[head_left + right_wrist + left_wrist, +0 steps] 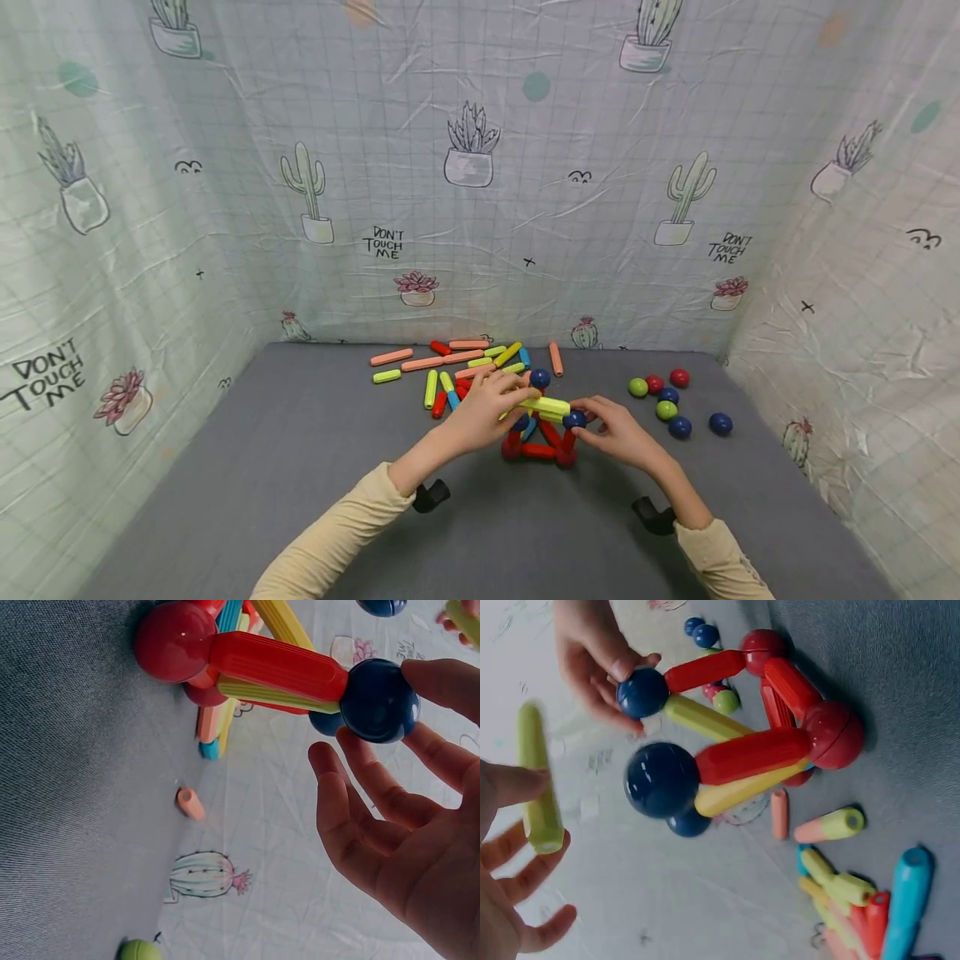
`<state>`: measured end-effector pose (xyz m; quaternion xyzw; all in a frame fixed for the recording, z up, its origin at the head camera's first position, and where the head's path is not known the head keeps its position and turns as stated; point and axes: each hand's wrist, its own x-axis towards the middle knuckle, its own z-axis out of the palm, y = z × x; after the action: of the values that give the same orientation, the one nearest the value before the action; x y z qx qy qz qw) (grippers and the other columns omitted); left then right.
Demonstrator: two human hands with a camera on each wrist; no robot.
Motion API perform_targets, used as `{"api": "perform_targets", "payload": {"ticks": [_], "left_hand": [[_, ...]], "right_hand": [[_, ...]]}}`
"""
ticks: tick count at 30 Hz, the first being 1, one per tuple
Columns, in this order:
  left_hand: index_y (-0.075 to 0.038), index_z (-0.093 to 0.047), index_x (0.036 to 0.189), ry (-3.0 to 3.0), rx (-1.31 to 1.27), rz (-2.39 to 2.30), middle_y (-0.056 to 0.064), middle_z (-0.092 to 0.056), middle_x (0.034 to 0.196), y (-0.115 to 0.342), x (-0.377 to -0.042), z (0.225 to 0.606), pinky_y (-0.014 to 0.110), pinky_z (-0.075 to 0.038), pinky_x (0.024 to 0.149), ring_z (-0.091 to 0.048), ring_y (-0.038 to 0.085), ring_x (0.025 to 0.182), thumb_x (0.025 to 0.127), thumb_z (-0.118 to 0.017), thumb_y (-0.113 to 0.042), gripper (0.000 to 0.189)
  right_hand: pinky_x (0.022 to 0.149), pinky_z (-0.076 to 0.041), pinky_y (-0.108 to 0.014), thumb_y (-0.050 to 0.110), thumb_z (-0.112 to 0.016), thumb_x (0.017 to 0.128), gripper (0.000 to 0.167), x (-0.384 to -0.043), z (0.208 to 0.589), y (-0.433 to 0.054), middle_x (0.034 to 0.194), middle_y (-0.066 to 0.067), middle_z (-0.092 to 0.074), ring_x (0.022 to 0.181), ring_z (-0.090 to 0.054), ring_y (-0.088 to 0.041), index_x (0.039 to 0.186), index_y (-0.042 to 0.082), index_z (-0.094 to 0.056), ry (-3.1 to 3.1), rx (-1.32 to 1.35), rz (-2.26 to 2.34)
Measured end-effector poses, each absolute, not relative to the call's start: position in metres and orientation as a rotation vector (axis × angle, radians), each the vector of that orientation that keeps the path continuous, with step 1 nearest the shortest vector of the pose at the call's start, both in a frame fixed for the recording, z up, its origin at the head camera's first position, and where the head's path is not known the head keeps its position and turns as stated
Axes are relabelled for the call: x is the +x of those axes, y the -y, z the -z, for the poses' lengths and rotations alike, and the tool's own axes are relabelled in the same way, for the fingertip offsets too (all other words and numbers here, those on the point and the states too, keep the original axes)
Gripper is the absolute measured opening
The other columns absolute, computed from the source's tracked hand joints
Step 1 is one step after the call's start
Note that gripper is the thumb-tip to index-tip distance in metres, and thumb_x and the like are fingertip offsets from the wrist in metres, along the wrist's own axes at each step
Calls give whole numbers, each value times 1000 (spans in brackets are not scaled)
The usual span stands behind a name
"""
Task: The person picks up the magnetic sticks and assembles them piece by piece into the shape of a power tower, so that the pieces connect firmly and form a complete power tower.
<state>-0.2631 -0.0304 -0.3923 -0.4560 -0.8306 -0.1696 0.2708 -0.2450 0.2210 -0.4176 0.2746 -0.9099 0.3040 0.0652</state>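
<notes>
My left hand (486,412) pinches a yellow-green rod (540,784) between thumb and fingers, above a small frame of balls and rods. That frame stands on red balls (834,735) joined by red rods (538,452), with red uprights (277,666) that bear blue balls (661,780). Yellow rods (709,720) also run between its balls. In the right wrist view, my right hand (405,840) holds a blue ball (381,701) at the top of one upright with thumb and fingertips. The held rod is apart from the blue balls in the left wrist view.
Behind the frame, loose rods in salmon (422,364), yellow-green (431,389), red (439,405) and blue lie on the grey table (315,467). Several loose balls, blue (721,424), red (679,378) and green (638,387), lie at the right. A printed curtain (525,208) surrounds the table.
</notes>
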Motion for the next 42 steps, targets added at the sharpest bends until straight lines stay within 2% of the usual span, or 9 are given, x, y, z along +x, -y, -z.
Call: {"api": "perform_targets", "payload": {"ticks": [3,9,19,23,29,32,35,38,42], "left_hand": [[-25,-61,109,2230,-1263,88,-3,-57,105,20,-256,390,46,-37,91,-50,20,107,83,-62,-18,27],[-27,-66,99,2247,-1250,-364,-3,-58,99,-2,-250,391,45,-40,89,-49,18,96,84,-61,-22,17],[-31,-68,94,2312,-1280,-455,-7,-62,96,-20,-263,415,58,-23,102,-56,13,92,81,-65,-26,15],[-32,-68,98,2338,-1281,-427,-7,-63,95,-18,-268,421,56,-29,99,-56,13,89,80,-65,-26,19],[-28,-64,107,2464,-1240,-212,-4,-60,100,-7,-276,424,56,-34,92,-52,18,98,80,-64,-32,27],[-26,-57,118,2519,-1191,-38,-1,-57,110,4,-279,423,59,-32,93,-48,20,104,77,-65,-41,44],[-21,-45,131,2556,-1104,198,3,-53,119,16,-279,424,56,-32,92,-48,22,106,74,-67,-45,65],[-14,-34,137,2641,-1011,573,9,-51,124,27,-274,429,49,-38,90,-49,26,108,73,-70,-40,78],[-3,-34,133,2807,-861,1213,16,-55,113,39,-267,444,36,-50,72,-59,27,92,76,-70,-26,70]], "right_hand": [[65,-49,-33,15,-61,83,33,-245,419,-223,102,-8,-57,83,-56,-24,116,11,-56,2727,844,-909],[66,-50,-34,16,-61,84,33,-245,420,-225,100,-5,-57,80,-55,-21,117,12,-56,2707,850,-922],[65,-50,-34,16,-60,85,33,-247,422,-226,97,-5,-57,79,-53,-15,117,8,-56,2695,865,-921],[65,-50,-34,16,-60,85,32,-247,422,-226,97,-6,-57,78,-54,-16,116,11,-57,2687,860,-915],[67,-50,-34,17,-60,84,33,-247,421,-227,100,-4,-57,80,-53,-13,117,13,-56,2719,845,-913],[68,-50,-36,18,-60,84,35,-247,420,-226,106,-6,-58,82,-55,-14,119,12,-54,2740,840,-924],[67,-50,-34,20,-62,83,42,-247,421,-226,111,-10,-58,83,-57,-17,122,9,-49,2772,802,-950],[66,-50,-28,19,-63,82,49,-247,426,-228,111,-14,-57,84,-59,-20,125,5,-44,2811,771,-1024],[66,-51,-25,19,-61,83,47,-249,440,-234,106,-18,-58,85,-60,-23,121,0,-42,2862,779,-1127]]}}
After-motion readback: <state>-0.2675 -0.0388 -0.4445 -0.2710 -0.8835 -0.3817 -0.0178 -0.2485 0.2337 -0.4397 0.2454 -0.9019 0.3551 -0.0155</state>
